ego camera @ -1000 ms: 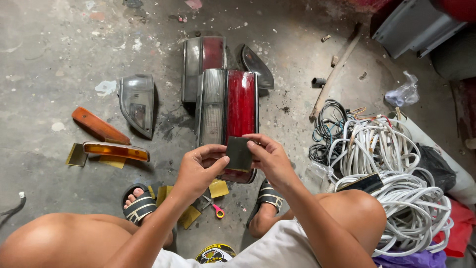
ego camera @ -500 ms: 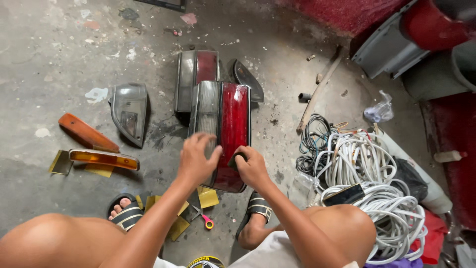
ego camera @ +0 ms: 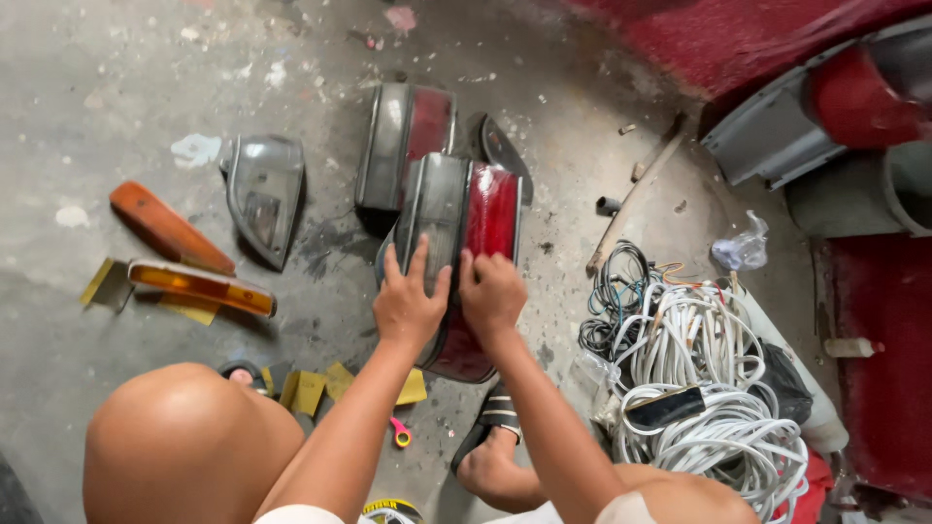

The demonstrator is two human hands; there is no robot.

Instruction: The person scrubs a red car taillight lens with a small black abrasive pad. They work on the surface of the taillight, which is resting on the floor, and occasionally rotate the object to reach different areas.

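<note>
Head view: both hands lay flat, fingers spread, neither gripping: left hand [ego camera: 410,303] and right hand [ego camera: 492,291] pressed on the red tail lamp [ego camera: 466,228] on the stained concrete floor [ego camera: 97,87]. White cable coil [ego camera: 718,408] lay near; red car body [ego camera: 738,39] stood beyond.

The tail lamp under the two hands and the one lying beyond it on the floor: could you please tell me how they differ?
The near tail lamp has the left hand and right hand pressed flat on it; the far tail lamp is untouched. The near one overlaps the far one's lower end and looks larger in view. The near one's red section looks brighter. Both pair a grey section with a red one and lie lengthwise on the concrete floor.
</note>
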